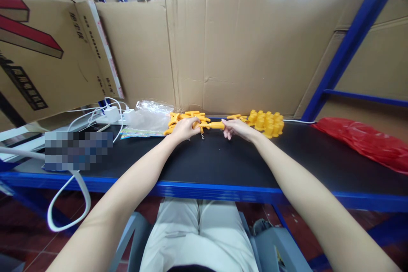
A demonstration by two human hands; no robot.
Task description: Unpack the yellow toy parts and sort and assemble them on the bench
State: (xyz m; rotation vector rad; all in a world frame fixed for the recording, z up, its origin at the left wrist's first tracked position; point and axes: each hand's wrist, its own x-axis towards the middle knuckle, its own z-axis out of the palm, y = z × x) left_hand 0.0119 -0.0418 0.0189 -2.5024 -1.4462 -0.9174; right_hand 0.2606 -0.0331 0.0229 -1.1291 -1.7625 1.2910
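A yellow plastic corkscrew (205, 125) is held level just above the black tabletop, between my two hands. My left hand (185, 128) is closed around its left end, fingers and thumb pinching it. At its right end, my right hand (237, 128) pinches the tube-like part between thumb and forefinger, the other fingers curled loosely. A small metal spiral (202, 135) points down beside my left fingertips; whether it belongs to the held piece I cannot tell. Behind my left hand lies a pile of yellow corkscrew parts (193, 114). Yellow cylindrical caps (266, 121) stand grouped beyond my right hand.
Clear plastic bags (149, 117) lie left of the pile. White chargers and cables (111, 114) are farther left, near a blurred-out object (78, 151). A red plastic bag (360, 140) rests at the right. Cardboard (248, 51) walls the back; a blue edge (219, 191) runs along the front.
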